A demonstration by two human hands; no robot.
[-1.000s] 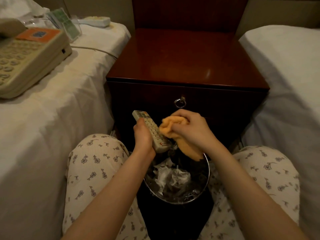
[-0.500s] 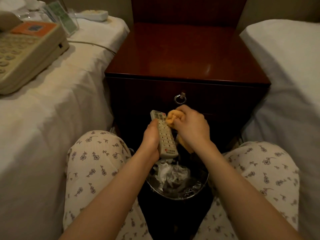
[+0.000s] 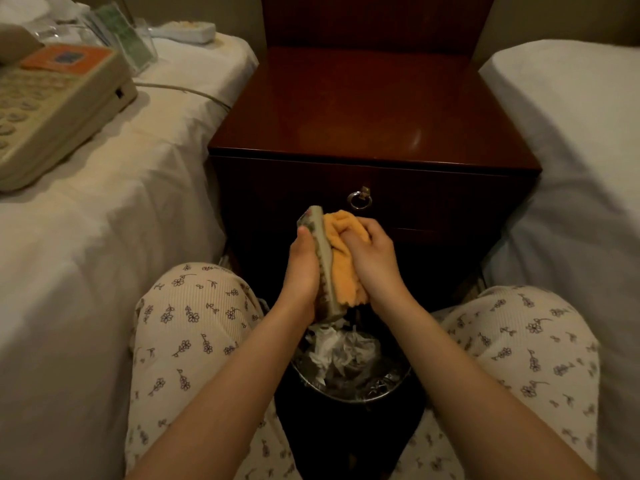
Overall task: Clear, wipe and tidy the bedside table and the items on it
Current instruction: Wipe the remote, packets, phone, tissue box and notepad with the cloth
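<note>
My left hand (image 3: pixel 303 268) grips a beige remote control (image 3: pixel 322 258), turned on its edge so its side faces me. My right hand (image 3: pixel 372 258) holds a bunched orange cloth (image 3: pixel 343 261) pressed against the remote's right side. Both hands are in front of the drawer of the dark red bedside table (image 3: pixel 374 109), whose glossy top carries nothing. Below the hands stands a bin (image 3: pixel 391 389) with crumpled paper (image 3: pixel 332 348) in it.
On the left bed (image 3: pixel 104 220) lie a beige telephone (image 3: pixel 52 109) with its cord, a clear plastic card stand (image 3: pixel 124 43) and a second white remote (image 3: pixel 187 31). A white bed (image 3: pixel 581 150) lies to the right. My knees in flowered trousers flank the bin. The drawer has a ring handle (image 3: pixel 360 199).
The remote has been turned from face up onto its edge, and the cloth has moved from its top end to cover its right side. Both hands shifted slightly right.
</note>
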